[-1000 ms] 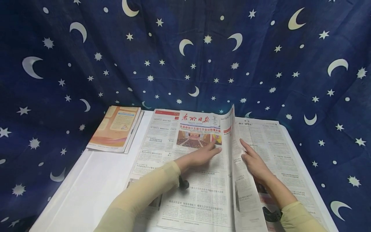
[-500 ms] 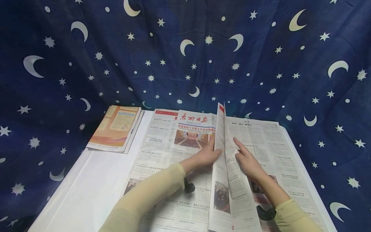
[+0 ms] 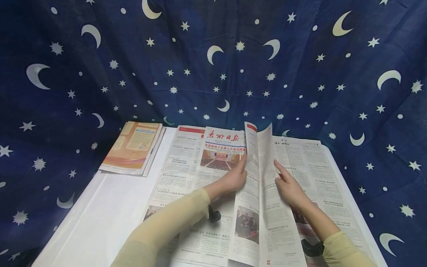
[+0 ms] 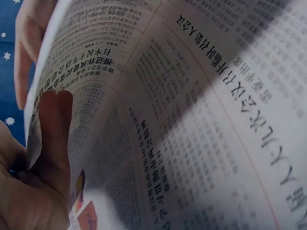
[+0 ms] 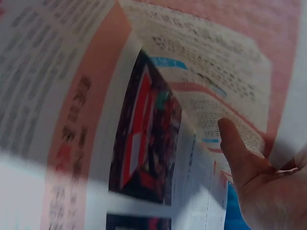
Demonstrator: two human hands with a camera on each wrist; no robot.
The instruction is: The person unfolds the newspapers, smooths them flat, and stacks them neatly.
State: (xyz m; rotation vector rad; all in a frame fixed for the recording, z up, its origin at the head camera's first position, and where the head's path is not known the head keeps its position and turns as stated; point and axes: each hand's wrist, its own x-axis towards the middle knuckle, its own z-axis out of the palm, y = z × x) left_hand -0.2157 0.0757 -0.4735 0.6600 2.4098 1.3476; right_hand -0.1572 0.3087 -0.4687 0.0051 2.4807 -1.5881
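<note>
A large newspaper (image 3: 223, 138) lies spread on the white table, with a photo and a big red title on its front page. Its middle sheets (image 3: 275, 222) stand up, the left one curling over to show a photo of people. My left hand (image 3: 231, 180) pinches the left sheet; in the left wrist view its thumb (image 4: 56, 129) presses on the print while the other fingers are behind the paper. At the right sheet's edge my right hand (image 3: 291, 190) grips the paper, index finger stretched along it. The right wrist view has that hand's thumb (image 5: 235, 148) against a page.
A stack of orange-covered booklets (image 3: 133, 148) sits at the table's back left. Bare white tabletop (image 3: 100, 215) shows left of the newspaper. Behind the table hangs a dark blue curtain (image 3: 200, 44) with moons and stars.
The raised sheets have parted: the left one has swung leftward and now curls open, showing a photo. My left hand has gone from lying over the front page to pinching that sheet.
</note>
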